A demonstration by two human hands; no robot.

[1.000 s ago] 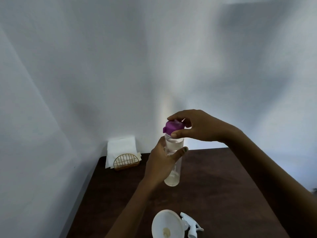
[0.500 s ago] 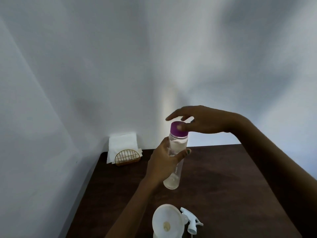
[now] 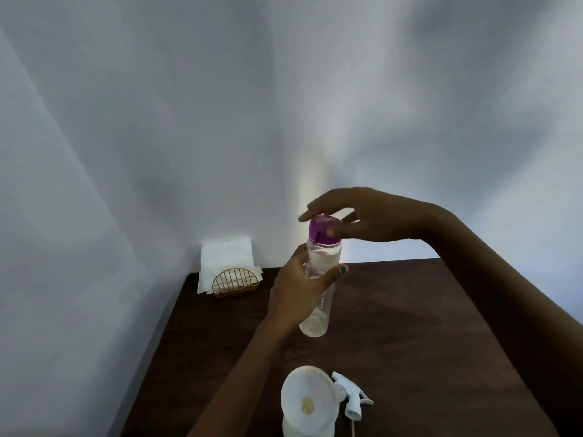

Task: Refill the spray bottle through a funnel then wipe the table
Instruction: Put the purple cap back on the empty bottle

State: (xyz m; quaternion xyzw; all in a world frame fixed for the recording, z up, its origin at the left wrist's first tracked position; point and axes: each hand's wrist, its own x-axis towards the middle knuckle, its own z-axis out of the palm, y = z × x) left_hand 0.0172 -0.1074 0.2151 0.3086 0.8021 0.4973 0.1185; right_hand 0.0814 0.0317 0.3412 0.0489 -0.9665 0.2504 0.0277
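A: Why is the clear bottle (image 3: 318, 288) held up off the table (image 3: 441, 326)?
B: So the left hand (image 3: 299, 294), wrapped round its body, steadies it while the right hand (image 3: 362, 216) works the purple cap (image 3: 325, 231) — fingers mostly straight, thumb against the cap's side.
A: And the funnel (image 3: 307, 402)?
B: Nearer the person than the bottle, apparently seated in the spray bottle — trigger head (image 3: 350, 395) lying just beside it

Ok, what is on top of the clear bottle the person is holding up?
A purple cap sits on the clear bottle, with the right hand over it, thumb against its side. The left hand grips the body. The bottle's mouth is covered by the cap.
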